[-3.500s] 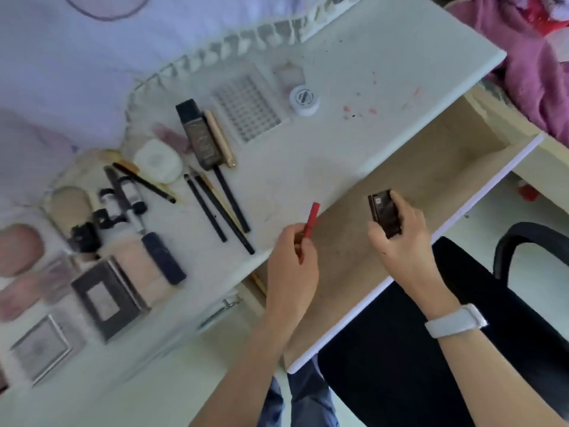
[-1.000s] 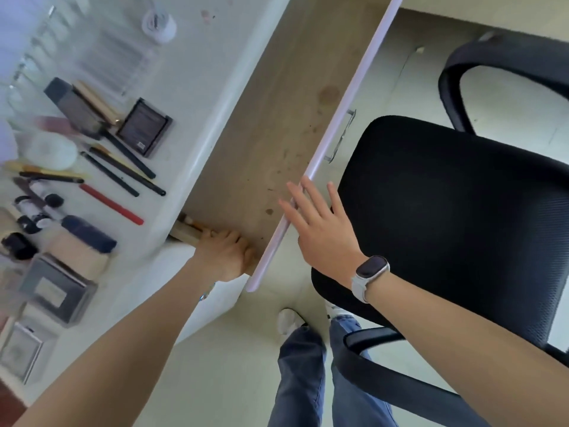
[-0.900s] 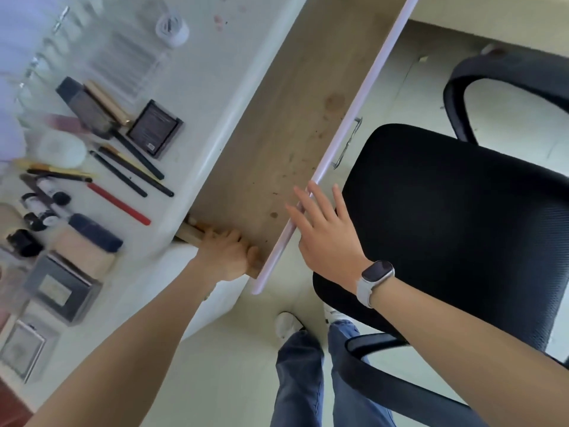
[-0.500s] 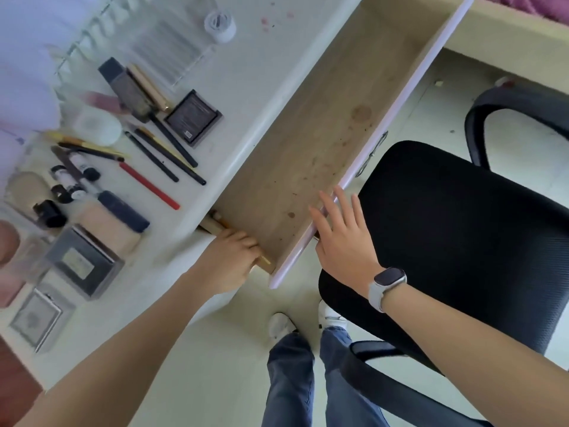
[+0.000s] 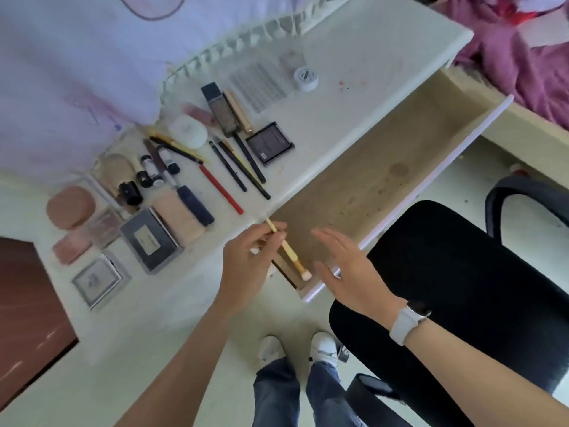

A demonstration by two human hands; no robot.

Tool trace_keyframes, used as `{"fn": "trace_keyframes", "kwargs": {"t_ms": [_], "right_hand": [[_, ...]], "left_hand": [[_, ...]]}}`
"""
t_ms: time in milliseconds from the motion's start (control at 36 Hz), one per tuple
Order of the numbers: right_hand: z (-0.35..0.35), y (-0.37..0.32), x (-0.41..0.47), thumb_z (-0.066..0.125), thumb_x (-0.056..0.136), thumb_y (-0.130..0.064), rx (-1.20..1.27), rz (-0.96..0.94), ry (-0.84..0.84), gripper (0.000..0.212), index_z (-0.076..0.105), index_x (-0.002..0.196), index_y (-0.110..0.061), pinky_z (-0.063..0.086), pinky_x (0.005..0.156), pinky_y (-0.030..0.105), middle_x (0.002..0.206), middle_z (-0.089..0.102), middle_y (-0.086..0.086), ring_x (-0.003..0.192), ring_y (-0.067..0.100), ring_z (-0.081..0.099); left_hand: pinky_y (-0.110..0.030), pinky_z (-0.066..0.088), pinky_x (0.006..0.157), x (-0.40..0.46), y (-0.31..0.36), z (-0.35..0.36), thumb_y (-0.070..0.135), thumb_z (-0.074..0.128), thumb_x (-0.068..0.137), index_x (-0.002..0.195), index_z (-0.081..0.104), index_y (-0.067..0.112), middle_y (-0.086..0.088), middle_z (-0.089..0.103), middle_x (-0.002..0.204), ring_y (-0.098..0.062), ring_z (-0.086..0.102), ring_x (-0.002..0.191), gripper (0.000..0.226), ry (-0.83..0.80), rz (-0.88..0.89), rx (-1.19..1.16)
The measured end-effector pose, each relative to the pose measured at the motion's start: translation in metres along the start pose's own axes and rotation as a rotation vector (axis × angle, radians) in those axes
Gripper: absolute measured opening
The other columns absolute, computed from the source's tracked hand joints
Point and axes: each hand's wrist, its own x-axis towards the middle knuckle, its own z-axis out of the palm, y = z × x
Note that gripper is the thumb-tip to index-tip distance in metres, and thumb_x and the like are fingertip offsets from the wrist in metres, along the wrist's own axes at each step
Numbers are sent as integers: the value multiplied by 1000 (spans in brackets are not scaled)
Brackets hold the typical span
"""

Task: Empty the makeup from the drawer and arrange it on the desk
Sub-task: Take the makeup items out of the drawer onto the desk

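My left hand [image 5: 249, 266] pinches a thin cream-and-gold makeup brush [image 5: 289, 252] above the near corner of the open wooden drawer [image 5: 369, 186]. The brush's pale tip points down toward me. My right hand [image 5: 351, 269] hovers flat with spread fingers over the drawer's white front edge, holding nothing. The drawer's floor looks bare apart from stains. On the white desk [image 5: 354, 57] lie a red pencil [image 5: 220, 188], several black pencils [image 5: 243, 167], a dark compact [image 5: 270, 143], a tall dark bottle [image 5: 220, 109] and more makeup.
A black office chair [image 5: 462, 288] stands close on the right against the drawer front. A grey palette box [image 5: 151, 238], pink compacts [image 5: 70, 206] and a framed square case [image 5: 98, 278] fill the desk's left end. A white jar [image 5: 305, 78] sits farther back. Pink fabric [image 5: 523, 50] lies top right.
My left hand has come out of the drawer's near corner holding the brush and lifted it. My right hand has left the drawer's front edge and hovers over it. The view tilted up.
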Motion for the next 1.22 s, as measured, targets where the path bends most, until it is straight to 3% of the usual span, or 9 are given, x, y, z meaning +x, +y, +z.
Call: {"fn": "trace_keyframes", "kwargs": {"t_ms": [83, 194, 333, 417, 556, 639, 750, 1000, 1222], "right_hand": [[3, -23, 16, 50, 95, -22, 112, 20, -102, 43, 41, 137, -22, 39, 91, 16, 118, 52, -20, 103, -10, 47], [13, -39, 30, 45, 96, -24, 108, -32, -91, 25, 54, 119, -23, 37, 58, 15, 73, 54, -20, 57, 0, 48], [24, -51, 47, 46, 96, -15, 112, -82, 38, 25, 58, 117, -13, 37, 57, 13, 73, 47, -20, 62, 3, 49], [30, -55, 66, 38, 98, -14, 46, -4, 16, 36, 46, 133, -11, 40, 55, 18, 82, 45, -9, 63, 7, 46], [48, -71, 101, 35, 99, -16, -181, 40, -58, 44, 31, 143, -13, 42, 58, 18, 102, 52, 2, 67, 10, 52], [62, -83, 117, 36, 99, -15, -188, 48, -61, 37, 37, 137, -13, 52, 78, 32, 114, 57, 6, 87, 21, 61], [76, -93, 130, 36, 98, -15, -264, 66, -28, 21, 43, 118, -11, 51, 69, 41, 99, 61, 7, 75, 26, 60], [87, -90, 134, 42, 94, -15, -457, -90, 20, 33, 47, 126, -13, 49, 67, 33, 111, 55, 5, 93, 22, 55], [83, -81, 129, 47, 93, -10, -380, -197, -5, 31, 55, 122, -6, 46, 64, 28, 120, 51, 11, 92, 24, 57]], "left_hand": [[-10, 48, 69, 0, 14, -12, 7, 62, 86, 83, 74, 31, 8, 73, 84, -3, 66, 78, 27, 128, -99, -274], [-14, 49, 63, 5, 19, -30, 4, 59, 87, 87, 72, 17, 6, 73, 77, -4, 64, 68, 18, 283, -178, -403], [-12, 46, 77, 10, 13, -44, 18, 60, 90, 96, 70, 27, 13, 71, 94, 1, 62, 88, 14, 397, -220, -264], [-27, 37, 99, 6, -5, -53, 26, 51, 95, 127, 55, 23, 8, 57, 122, -5, 46, 113, 32, 433, -192, 246], [-46, 30, 103, -11, -46, -60, 24, 57, 90, 135, 46, 16, -8, 44, 139, -29, 35, 130, 47, 365, -177, 849], [-47, 36, 99, -22, -68, -53, 22, 63, 86, 127, 54, 14, -13, 46, 137, -33, 41, 125, 44, 293, -121, 916], [-46, 40, 96, -27, -89, -50, 18, 61, 83, 125, 56, 15, -14, 43, 138, -32, 36, 123, 42, 331, 8, 921], [-44, 33, 100, -30, -104, -49, 19, 43, 87, 124, 52, 16, -10, 41, 133, -32, 38, 123, 38, 348, 159, 943], [-42, 28, 102, -33, -109, -48, 16, 52, 83, 127, 52, 14, -9, 51, 127, -29, 41, 119, 44, 307, 167, 972]]}}
